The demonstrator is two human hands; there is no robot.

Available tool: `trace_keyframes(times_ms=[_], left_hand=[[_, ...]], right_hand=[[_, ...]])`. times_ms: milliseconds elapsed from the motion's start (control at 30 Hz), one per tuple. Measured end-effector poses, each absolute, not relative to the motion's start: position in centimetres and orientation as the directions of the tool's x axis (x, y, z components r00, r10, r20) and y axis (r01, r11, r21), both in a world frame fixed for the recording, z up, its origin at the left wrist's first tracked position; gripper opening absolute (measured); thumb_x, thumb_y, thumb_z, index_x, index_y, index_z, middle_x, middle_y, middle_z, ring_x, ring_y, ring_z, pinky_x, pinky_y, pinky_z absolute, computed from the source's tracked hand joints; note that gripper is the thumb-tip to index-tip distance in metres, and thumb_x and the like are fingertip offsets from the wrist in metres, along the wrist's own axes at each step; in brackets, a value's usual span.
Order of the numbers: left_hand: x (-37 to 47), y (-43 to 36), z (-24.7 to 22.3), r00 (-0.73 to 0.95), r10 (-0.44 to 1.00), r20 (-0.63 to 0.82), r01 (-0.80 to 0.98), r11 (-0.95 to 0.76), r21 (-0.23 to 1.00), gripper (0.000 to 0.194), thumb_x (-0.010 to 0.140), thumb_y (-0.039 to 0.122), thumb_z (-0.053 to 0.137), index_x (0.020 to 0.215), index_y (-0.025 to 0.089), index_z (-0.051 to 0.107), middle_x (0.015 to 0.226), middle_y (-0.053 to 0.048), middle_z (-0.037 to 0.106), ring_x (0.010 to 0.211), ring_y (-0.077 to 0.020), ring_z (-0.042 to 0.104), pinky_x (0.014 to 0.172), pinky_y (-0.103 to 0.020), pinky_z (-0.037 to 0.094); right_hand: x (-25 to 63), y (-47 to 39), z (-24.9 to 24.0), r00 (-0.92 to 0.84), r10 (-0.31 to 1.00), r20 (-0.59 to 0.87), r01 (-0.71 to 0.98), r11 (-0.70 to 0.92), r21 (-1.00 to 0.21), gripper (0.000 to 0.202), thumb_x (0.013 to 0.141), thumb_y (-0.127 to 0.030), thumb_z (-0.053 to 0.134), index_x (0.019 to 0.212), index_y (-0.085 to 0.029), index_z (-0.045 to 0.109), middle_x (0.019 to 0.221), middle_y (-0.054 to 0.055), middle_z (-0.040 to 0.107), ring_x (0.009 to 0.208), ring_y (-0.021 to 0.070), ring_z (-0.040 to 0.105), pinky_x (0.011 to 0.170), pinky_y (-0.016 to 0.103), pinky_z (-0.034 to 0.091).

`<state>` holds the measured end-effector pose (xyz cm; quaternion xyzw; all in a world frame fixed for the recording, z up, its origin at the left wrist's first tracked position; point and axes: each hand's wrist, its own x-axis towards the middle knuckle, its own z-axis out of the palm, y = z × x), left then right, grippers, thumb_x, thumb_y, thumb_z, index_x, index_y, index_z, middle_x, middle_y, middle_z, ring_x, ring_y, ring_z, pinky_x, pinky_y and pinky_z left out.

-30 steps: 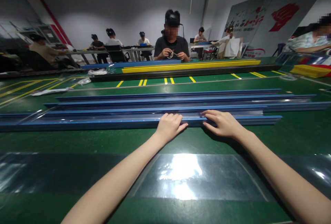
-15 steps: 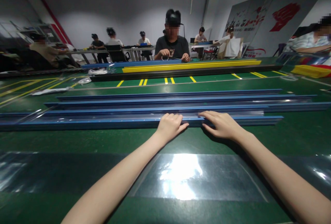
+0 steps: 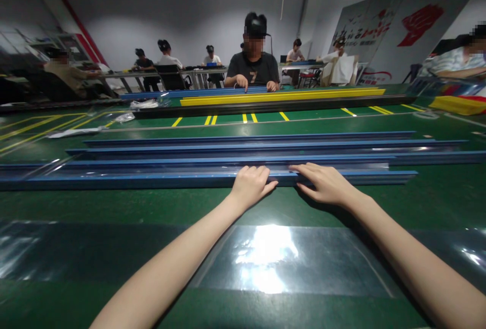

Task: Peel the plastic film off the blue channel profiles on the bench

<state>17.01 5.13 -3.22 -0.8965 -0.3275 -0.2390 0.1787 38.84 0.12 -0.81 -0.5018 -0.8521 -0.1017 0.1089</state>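
Note:
A long blue plastic channel (image 3: 152, 181) lies crosswise in front of me on the green table. My left hand (image 3: 250, 185) is closed over its near wall, knuckles on top and thumb along the front side. To the right, with a small gap between, my right hand (image 3: 321, 182) grips the same wall, its longer fingers stretched over the top edge and its thumb in front. Clear plastic film (image 3: 212, 168) shows inside the channel. More blue channels (image 3: 243, 142) lie parallel just behind. The fingertips of my left hand are hidden inside the channel.
Clear sheets (image 3: 304, 263) lie flat on the green table (image 3: 190, 207) under my forearms. Farther off are a yellow strip (image 3: 284, 97), a black strip (image 3: 228, 109) and crumpled plastic bags (image 3: 144, 104). A co-worker (image 3: 252, 68) sits opposite; other people sit behind.
My hands stay almost in place; the right fingertips have edged slightly left. The co-worker opposite has lowered a hand onto the far blue strip.

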Motion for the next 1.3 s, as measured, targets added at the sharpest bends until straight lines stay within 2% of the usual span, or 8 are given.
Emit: trace_keyframes(times_ms=[500,667,800,1033,1300], left_hand=[[17.1,5.1,-3.4,0.661,0.496,0.563,0.683,-0.709,-0.178,0.034,0.083,0.046,0.042,0.079,0.015,0.055,0.073,-0.005,0.063,0.067,-0.0179,0.057,0.062,-0.031,0.033],[17.1,5.1,-3.3,0.664,0.494,0.561,0.681,-0.71,-0.181,0.033,0.083,0.046,0.042,0.084,0.015,0.054,0.074,-0.004,0.063,0.068,-0.0179,0.057,0.062,-0.03,0.032],[17.1,4.9,-3.0,0.656,0.509,0.556,0.695,-0.696,-0.182,0.034,0.082,0.047,0.045,0.093,0.015,0.052,0.074,-0.003,0.063,0.067,-0.0174,0.057,0.062,-0.03,0.032],[17.1,4.8,-2.9,0.647,0.528,0.55,0.711,-0.678,-0.185,0.034,0.081,0.049,0.045,0.084,0.016,0.052,0.069,-0.004,0.061,0.066,-0.0179,0.055,0.062,-0.03,0.031],[17.2,4.8,-2.9,0.635,0.523,0.568,0.715,-0.678,-0.174,0.035,0.08,0.049,0.046,0.08,0.015,0.052,0.068,-0.004,0.06,0.067,-0.0179,0.055,0.061,-0.029,0.03]], right_hand=[[37.7,0.2,-0.7,-0.471,0.837,0.278,0.878,0.474,0.059,0.05,0.086,-0.04,0.033,0.129,-0.015,0.037,0.118,0.012,0.055,0.1,0.023,0.053,0.083,0.037,0.041],[37.8,0.3,-0.8,-0.447,0.853,0.271,0.892,0.447,0.065,0.044,0.087,-0.04,0.031,0.121,-0.015,0.045,0.115,0.011,0.056,0.102,0.0218,0.052,0.083,0.034,0.041],[38.1,0.5,-0.9,-0.409,0.882,0.231,0.911,0.411,0.045,0.04,0.089,-0.039,0.027,0.112,-0.016,0.05,0.106,0.011,0.06,0.096,0.0201,0.055,0.076,0.03,0.042],[38.4,0.5,-1.0,-0.359,0.908,0.215,0.933,0.357,0.046,0.03,0.088,-0.038,0.03,0.092,-0.019,0.052,0.094,0.009,0.061,0.083,0.0184,0.058,0.064,0.025,0.038],[38.1,0.4,-0.7,-0.33,0.919,0.216,0.944,0.321,0.077,0.024,0.088,-0.036,0.035,0.085,-0.019,0.05,0.083,0.007,0.06,0.074,0.0165,0.056,0.058,0.024,0.032]])
